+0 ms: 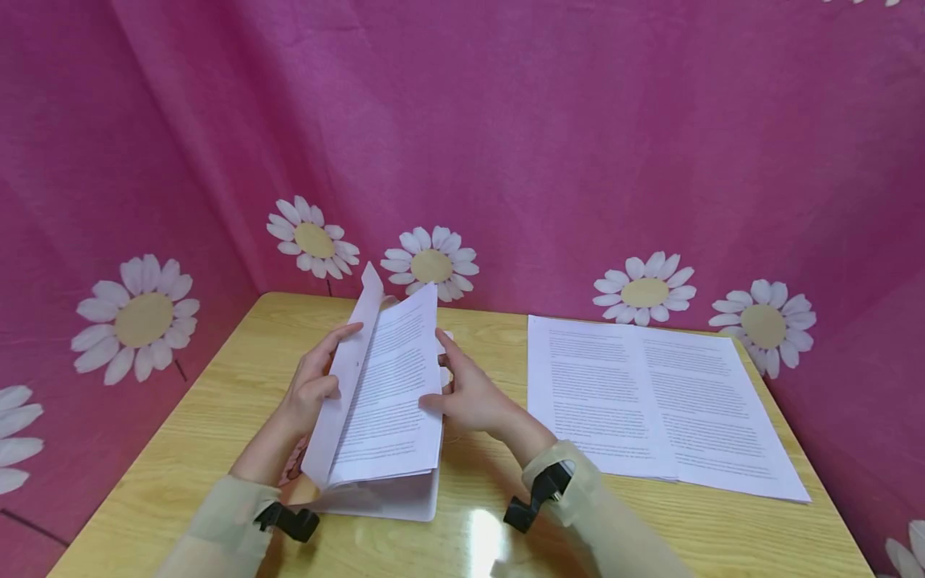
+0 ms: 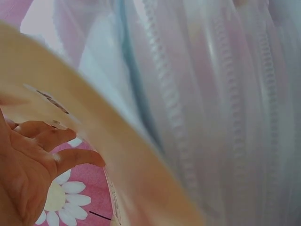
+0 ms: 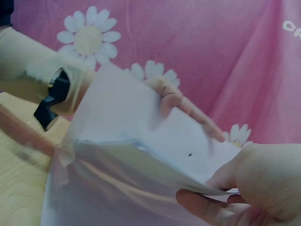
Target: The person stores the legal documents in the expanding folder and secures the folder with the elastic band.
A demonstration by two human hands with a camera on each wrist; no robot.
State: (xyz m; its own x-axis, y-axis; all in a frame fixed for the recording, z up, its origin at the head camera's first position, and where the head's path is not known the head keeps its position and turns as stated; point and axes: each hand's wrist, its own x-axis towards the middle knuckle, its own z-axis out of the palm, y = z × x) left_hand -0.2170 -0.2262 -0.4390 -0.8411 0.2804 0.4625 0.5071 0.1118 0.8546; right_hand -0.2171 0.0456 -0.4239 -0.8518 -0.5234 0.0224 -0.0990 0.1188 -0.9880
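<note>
"So, what are your hands doing?"

"Well, your right hand (image 1: 471, 395) pinches the thin sheaf of white printed paper (image 1: 393, 385) by its right long edge, thumb on the print, fingers behind. Your left hand (image 1: 309, 389) grips the slanting white cover (image 1: 350, 384) of the pale, flat folder (image 1: 405, 504) at its outer edge. How tight that grip is, you can't tell; some fingers are hidden."

"And where does the sheaf lie for you?"

"Between your two hands, over the pale folder on the yellow wood-grain tabletop (image 1: 491, 345). Its long axis runs away from you, the far end leaning slightly right. Your right hand is nearer, touching it; your left seems to touch only the cover."

"Then I'd judge your move turns on that left side: the cover stands just beside the sheaf's left edge, while your right hand has the opposite one."

"Yes, and mind the clear plastic sleeves (image 2: 211, 99), blurred in your left wrist view. You can't tell whether the sheaf sits inside one."

"Anything beyond your right hand?"

"Two side-by-side piles of white printed paper (image 1: 588, 393), well apart from your sheaf."
</note>
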